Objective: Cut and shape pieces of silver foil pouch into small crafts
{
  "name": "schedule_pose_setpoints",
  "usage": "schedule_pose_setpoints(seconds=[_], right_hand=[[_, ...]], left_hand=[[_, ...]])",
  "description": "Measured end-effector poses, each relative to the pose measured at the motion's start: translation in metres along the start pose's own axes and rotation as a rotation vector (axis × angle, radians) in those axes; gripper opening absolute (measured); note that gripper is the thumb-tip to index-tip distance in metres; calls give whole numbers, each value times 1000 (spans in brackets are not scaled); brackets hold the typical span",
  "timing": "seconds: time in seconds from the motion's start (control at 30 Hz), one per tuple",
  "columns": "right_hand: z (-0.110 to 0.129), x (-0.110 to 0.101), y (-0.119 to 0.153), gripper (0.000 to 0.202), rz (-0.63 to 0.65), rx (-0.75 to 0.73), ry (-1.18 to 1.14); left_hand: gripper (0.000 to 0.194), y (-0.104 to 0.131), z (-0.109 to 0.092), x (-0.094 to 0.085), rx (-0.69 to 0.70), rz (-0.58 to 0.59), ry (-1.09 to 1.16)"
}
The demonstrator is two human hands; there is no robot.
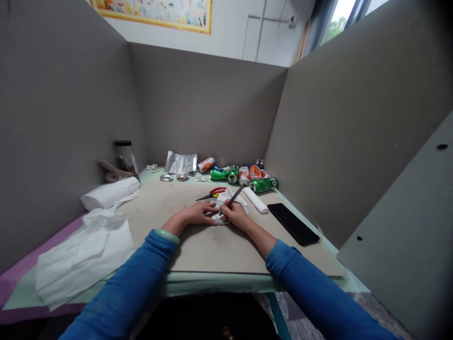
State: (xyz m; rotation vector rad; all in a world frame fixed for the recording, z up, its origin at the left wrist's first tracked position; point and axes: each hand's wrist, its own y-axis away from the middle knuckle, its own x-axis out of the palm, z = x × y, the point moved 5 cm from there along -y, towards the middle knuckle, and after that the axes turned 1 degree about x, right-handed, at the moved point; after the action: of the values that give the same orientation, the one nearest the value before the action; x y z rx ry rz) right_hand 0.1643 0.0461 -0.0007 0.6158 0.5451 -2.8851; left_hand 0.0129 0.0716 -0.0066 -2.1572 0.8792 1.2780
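My right hand is closed around a dark, pencil-like stick, tilted with its upper end to the right. Its lower tip meets a crumpled white tissue or cloth lying on the board. My left hand lies palm down with outstretched fingers, the fingertips at the left edge of that white piece. Just beyond my hands sit pliers with red and yellow handles. Whether anything lies under the white piece is hidden. A white oblong block rests to the right of my right hand.
Several crushed drink cans stand along the back, beside a silver sheet. A black flat object lies at right. A white roll, white sheeting and a black-lidded jar are at left. Grey panels enclose the table.
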Motion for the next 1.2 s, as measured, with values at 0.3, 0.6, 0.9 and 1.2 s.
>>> schedule_pose_setpoints(seconds=[0.3,0.6,0.9,1.2], right_hand=[[1,-1,1,20,0,-60,171],[5,0,2,20,35,-73,206],[8,1,2,21,41,-103,250],[7,3,0,19,34,-99,272]], left_hand=[[60,-1,2,0,1,-10,12],[62,0,1,0,-12,12,-5],[60,0,-2,-1,-20,7,22],[60,0,-1,-1,-14,-9,36]])
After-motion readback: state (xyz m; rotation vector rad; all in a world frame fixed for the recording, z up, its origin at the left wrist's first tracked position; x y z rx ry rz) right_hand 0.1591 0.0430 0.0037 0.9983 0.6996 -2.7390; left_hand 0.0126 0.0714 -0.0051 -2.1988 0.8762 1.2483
